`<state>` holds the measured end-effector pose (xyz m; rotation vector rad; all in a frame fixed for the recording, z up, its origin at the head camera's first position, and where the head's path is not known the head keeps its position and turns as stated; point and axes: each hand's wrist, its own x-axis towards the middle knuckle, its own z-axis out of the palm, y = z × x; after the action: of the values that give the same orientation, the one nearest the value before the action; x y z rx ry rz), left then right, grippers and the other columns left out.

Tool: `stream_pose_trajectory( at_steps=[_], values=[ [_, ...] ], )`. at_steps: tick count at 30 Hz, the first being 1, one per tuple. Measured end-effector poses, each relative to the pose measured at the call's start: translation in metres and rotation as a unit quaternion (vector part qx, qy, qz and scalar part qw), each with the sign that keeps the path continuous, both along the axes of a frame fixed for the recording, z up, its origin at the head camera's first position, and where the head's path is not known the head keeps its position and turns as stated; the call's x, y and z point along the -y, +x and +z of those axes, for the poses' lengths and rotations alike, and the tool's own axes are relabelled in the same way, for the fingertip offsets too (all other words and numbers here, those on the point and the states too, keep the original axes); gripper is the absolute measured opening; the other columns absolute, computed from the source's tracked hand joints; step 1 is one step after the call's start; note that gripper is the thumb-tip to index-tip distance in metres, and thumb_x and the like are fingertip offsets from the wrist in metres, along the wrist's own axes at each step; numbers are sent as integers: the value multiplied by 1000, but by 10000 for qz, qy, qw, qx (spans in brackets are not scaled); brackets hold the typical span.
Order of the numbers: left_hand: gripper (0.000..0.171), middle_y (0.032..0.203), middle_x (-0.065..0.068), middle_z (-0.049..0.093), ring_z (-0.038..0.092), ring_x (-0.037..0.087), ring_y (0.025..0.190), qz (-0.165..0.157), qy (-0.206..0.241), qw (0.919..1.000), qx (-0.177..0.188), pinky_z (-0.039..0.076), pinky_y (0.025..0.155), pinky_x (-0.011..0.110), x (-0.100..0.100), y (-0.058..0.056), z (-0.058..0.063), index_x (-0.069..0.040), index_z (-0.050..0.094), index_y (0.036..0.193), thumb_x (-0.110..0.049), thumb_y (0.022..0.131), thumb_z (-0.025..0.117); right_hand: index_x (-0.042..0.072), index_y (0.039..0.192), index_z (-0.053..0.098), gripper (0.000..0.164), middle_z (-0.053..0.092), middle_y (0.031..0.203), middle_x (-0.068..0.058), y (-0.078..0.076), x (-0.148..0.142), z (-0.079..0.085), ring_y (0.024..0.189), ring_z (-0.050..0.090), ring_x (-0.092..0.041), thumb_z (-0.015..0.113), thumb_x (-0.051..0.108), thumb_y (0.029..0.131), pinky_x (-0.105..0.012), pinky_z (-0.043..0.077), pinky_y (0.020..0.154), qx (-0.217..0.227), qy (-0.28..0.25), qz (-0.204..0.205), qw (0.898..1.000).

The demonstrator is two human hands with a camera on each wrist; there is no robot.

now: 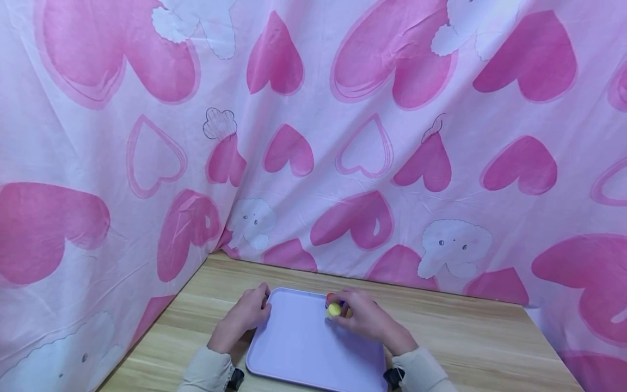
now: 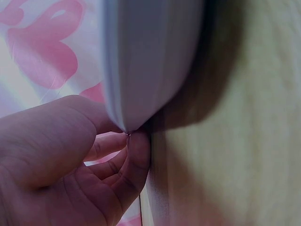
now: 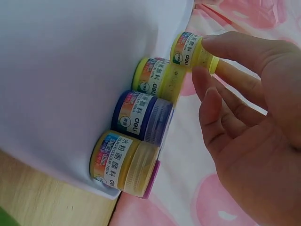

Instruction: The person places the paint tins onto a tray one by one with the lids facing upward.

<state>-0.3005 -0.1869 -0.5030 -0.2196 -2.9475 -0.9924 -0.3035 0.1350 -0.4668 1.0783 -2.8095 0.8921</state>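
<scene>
My left hand (image 1: 249, 309) grips the left edge of a lavender tray (image 1: 303, 343). In the left wrist view its thumb and curled fingers pinch the rim of the tray (image 2: 150, 61). Over the tray's far right part, my right hand (image 1: 360, 314) pinches a small yellow paint jar (image 1: 334, 310) by its lid. The right wrist view shows that yellow paint jar (image 3: 188, 49) between thumb and fingers. In a row beside it stand a yellow-green jar (image 3: 155, 77), a dark blue jar (image 3: 136, 115) and a gold jar (image 3: 115, 160), all labelled with clear lids.
A red-topped jar (image 1: 330, 298) shows beside the right hand, and a magenta edge (image 3: 151, 181) peeks out behind the gold jar. The tray lies on a wooden table (image 1: 455, 337). A pink heart-patterned cloth (image 1: 352, 218) hangs along the table's back and left sides.
</scene>
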Motion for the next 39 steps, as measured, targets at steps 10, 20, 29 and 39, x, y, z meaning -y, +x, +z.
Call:
stream_pose_trajectory(
  at_steps=[10,20,29,39],
  values=[
    [18,79,3,54,52,16,68,-41,-13,9999,-104,44,59,29,0,-1,-2,-1,61,116,-5,101,70,12,112,80,26,73,103,3,-2,5,-6,92,64,-13,90,13,89,-23,57,76,-401,414,-285,9979],
    [17,79,3,54,52,16,68,-26,-58,10000,-65,44,59,30,-1,-1,-1,-1,61,116,-5,101,70,17,111,80,25,68,101,6,-3,7,-12,90,60,-11,91,21,89,-23,52,74,-680,668,-503,9942],
    [19,81,4,56,54,17,70,34,-50,9999,93,46,60,30,0,-1,0,-1,61,119,-7,102,69,20,112,78,27,64,98,7,-3,9,-16,87,57,-9,91,23,88,-27,50,73,-818,758,-654,9916],
    [19,82,4,56,54,17,71,12,-24,9999,98,47,61,31,0,-1,2,-1,61,118,-7,102,70,18,122,78,33,68,108,3,1,2,-9,95,64,-15,89,24,91,-35,58,84,-411,556,-636,9956]
  ],
)
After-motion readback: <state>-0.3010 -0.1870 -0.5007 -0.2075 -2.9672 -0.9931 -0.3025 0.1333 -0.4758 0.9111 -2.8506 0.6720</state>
